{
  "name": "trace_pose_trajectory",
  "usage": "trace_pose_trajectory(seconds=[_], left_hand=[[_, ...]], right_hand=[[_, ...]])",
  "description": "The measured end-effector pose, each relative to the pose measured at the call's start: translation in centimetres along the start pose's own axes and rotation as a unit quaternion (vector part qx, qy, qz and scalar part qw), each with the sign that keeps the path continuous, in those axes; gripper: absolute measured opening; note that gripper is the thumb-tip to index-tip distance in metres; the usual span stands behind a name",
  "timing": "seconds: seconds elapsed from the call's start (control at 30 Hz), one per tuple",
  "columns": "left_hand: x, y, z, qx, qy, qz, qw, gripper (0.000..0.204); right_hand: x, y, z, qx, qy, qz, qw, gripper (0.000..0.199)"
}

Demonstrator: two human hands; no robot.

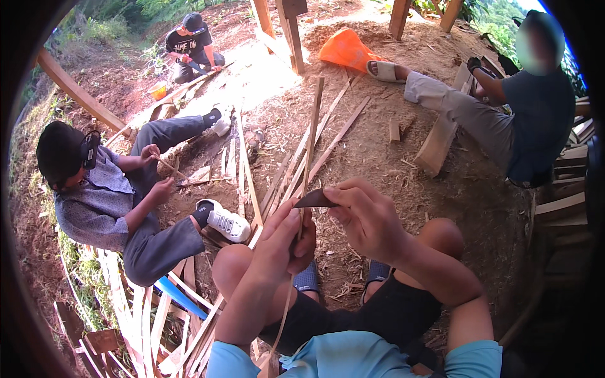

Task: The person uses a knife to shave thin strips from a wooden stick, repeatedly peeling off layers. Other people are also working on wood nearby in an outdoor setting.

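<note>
My left hand (pixel 285 236) is closed around a long, thin wooden strip (pixel 313 120). The strip stands up beyond my fingers, and its thinner lower end bends down past my left forearm toward my lap. Between the fingertips of my right hand (pixel 372 217) is a dark, curved blade (pixel 315 199), shaped like a crescent. Its pointed end reaches across to my left thumb and lies against or just over the strip; I cannot tell which. My fingers hide part of the strip where the two hands come close together.
Long wooden strips (pixel 249 167) lie ahead, with more (pixel 148 324) piled at lower left. At left a seated person (pixel 101 201) handles a stick; another (pixel 189 50) holds a saw far off. At right a person (pixel 535 120) sits by a thick plank (pixel 439 145). An orange bag (pixel 345 50) lies beyond.
</note>
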State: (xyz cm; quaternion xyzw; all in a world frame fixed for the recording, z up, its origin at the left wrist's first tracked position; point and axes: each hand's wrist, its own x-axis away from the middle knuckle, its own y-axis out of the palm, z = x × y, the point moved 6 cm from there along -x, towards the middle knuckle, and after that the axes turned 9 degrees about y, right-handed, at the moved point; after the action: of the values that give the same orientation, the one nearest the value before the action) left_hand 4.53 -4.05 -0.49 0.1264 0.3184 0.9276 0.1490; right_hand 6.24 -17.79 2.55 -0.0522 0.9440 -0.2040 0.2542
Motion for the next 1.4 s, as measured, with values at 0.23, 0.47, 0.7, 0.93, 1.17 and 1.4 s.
trace_pose_trajectory(seconds=[0.23,0.47,0.7,0.93,1.17,1.4], left_hand=[[0.0,0.7,-0.8,-0.074,-0.005,0.02,0.997,0.02],[0.0,1.2,-1.2,-0.077,0.028,0.016,0.996,0.018],[2.3,1.7,-3.6,-0.141,-0.069,-0.039,0.987,0.022],[0.3,0.3,-2.0,-0.125,0.008,0.012,0.992,0.02],[0.4,0.2,-0.6,-0.127,0.042,0.044,0.99,0.02],[0.8,0.7,-0.9,-0.121,0.038,0.018,0.992,0.02]], right_hand=[[-0.1,-1.5,0.4,0.032,-0.002,0.067,0.997,0.027],[-0.4,-2.0,0.4,0.055,-0.039,0.104,0.992,0.027],[-3.2,-8.1,4.2,0.035,0.076,0.325,0.942,0.016],[-0.2,-4.1,0.2,0.021,-0.015,0.113,0.993,0.015],[-0.2,-0.7,0.1,-0.001,-0.003,0.02,1.0,0.022],[0.1,-1.4,0.1,0.052,-0.054,0.083,0.994,0.023]])
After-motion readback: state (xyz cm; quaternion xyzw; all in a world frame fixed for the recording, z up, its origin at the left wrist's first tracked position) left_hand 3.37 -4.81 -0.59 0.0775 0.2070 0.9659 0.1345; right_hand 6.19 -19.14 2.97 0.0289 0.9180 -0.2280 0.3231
